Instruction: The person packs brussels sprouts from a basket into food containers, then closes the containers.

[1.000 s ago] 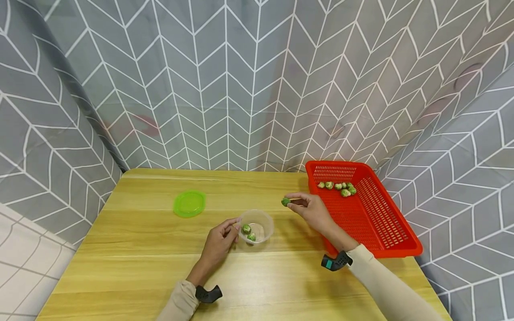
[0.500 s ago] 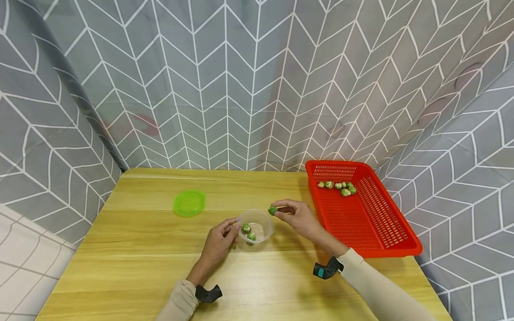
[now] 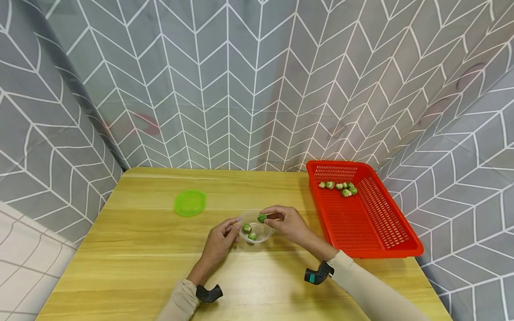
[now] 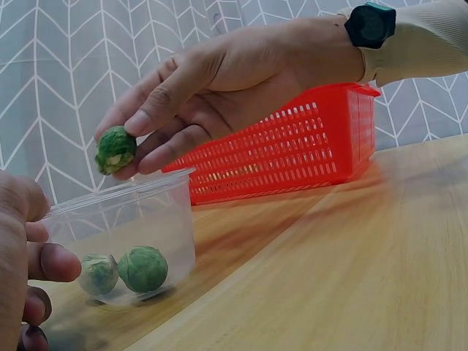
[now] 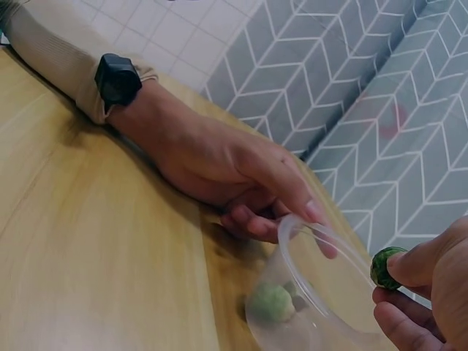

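Note:
A clear plastic tub [image 3: 263, 234] stands on the wooden table, two Brussels sprouts [image 4: 142, 269] lying at its bottom. My left hand [image 3: 220, 238] pinches the tub's rim at its left side, the thumb and index finger meeting at the edge in the right wrist view. Between thumb and fingertips, my right hand [image 3: 287, 223] holds another Brussels sprout [image 4: 115, 150] just above the tub's opening. That sprout looks green with a paler cut end in the left wrist view. Part of the tub is cut off in the right wrist view.
A red perforated basket [image 3: 341, 223] sits at the right of the table, with several Brussels sprouts [image 3: 346, 192] near its far end. Left of the tub lies a green lid [image 3: 190, 203]. A patterned curtain [image 3: 225, 89] hangs behind the table.
My right hand has moved left and slightly nearer, carrying the pinched sprout from beside the basket to over the tub. The left hand and tub have stayed put.

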### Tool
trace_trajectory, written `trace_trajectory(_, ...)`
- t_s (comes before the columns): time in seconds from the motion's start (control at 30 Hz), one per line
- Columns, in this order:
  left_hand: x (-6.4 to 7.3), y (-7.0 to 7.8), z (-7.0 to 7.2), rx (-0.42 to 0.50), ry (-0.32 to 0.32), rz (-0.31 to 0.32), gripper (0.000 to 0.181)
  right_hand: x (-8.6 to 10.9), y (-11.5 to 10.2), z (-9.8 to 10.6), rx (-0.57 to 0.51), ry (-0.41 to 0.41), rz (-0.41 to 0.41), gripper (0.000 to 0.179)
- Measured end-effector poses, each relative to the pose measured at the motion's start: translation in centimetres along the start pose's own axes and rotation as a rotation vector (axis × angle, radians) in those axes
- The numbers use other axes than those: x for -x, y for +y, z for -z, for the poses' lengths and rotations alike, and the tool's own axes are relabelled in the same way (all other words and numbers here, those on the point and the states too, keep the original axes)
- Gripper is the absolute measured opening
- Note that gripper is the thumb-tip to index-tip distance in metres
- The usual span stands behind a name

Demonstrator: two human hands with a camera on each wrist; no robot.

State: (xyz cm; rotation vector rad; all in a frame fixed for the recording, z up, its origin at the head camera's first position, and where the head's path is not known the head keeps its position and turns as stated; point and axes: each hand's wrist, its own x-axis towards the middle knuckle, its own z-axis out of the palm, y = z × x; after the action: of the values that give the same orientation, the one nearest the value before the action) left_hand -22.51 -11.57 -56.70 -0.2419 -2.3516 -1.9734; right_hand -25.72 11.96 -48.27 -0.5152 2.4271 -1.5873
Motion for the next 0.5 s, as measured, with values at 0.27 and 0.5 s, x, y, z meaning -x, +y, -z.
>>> trace_trajectory(0.27, -0.1, -0.9, 0.2, 0.042, -0.016, -0.012, 0.031, -0.2, -0.1, -1.4, 0.028, -0.051, 0.033, 0.026)
trace_trajectory(0.5, -0.1, -1.0, 0.3, 0.011, -0.028, -0.022, 0.031, -0.3, 0.0, -2.2, 0.058, -0.079, 0.088, 0.026)
